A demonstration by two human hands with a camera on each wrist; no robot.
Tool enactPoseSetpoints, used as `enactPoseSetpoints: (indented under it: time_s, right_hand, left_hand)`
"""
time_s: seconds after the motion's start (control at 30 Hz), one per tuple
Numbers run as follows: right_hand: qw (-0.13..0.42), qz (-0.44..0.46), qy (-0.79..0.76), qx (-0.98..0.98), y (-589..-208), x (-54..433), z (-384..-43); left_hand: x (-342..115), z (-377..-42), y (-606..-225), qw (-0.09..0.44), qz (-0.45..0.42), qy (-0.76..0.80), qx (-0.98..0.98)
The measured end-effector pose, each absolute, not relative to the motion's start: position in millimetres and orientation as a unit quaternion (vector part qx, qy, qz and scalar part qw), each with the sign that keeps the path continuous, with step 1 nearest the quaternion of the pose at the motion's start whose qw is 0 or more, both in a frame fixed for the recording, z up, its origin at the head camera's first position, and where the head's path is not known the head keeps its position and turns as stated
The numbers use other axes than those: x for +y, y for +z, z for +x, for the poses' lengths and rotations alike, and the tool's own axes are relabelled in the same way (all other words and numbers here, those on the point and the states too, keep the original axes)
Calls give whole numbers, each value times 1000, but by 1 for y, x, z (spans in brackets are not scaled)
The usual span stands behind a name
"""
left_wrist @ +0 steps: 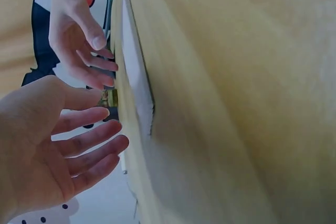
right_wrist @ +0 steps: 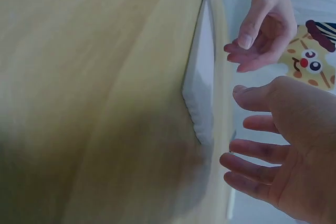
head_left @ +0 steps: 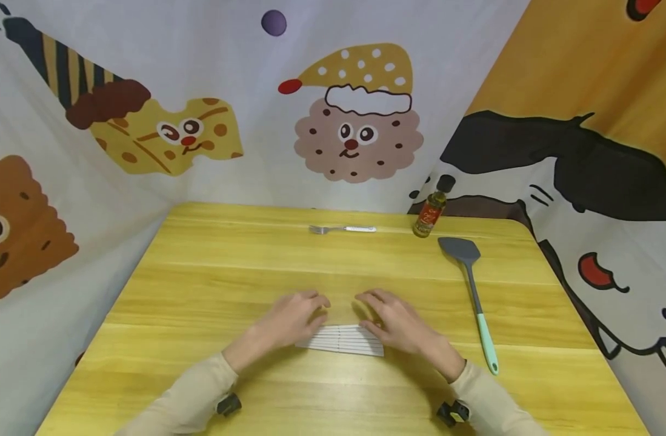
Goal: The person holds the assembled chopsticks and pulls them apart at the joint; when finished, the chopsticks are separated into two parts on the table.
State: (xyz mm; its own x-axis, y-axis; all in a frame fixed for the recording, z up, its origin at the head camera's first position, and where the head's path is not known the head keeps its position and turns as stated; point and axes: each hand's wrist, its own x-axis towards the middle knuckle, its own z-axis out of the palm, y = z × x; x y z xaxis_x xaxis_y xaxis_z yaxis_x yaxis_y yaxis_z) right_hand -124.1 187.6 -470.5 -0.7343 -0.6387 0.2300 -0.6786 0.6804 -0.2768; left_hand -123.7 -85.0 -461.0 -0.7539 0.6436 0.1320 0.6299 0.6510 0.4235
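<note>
My left hand [head_left: 297,316] and my right hand [head_left: 395,318] hover, palms facing, with fingers apart and loosely bent; neither holds anything, and the wrist views show a gap between them and the white pleated paper [head_left: 340,340] lying below. Taking that paper as the clock's centre, with twelve directly away from me, my left hand is towards ten and my right towards two. The paper lies flat, its long axis running roughly from nine to three, the pleat lines along it, and one thin line crossing near its middle.

Further out at twelve lies a fork [head_left: 342,229], tines to nine and pale handle to three. At one, a bottle [head_left: 428,217] with a black cap stands upright. Towards two lies a grey spatula [head_left: 471,284], blade between eleven and twelve, mint handle end nearer me. All rest on the wooden table [head_left: 202,272].
</note>
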Motion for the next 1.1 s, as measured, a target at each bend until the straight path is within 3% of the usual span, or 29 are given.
enactPoseSetpoints:
  time_s: [0.37,0.7,0.87,1.1]
  right_hand:
    - [35,360,211,-908,-485,176,-123]
    - [41,360,214,-907,-488,171,-125]
    - [66,373,209,-902,-492,171,-127]
    - [100,398,206,-888,-498,168,-132]
  left_hand:
    - [-78,-123,-474,69,341,253,903]
    - [-74,-126,-480,49,341,237,908]
    - [-74,-129,-481,27,343,219,913]
    - [-73,-131,-480,38,343,232,910]
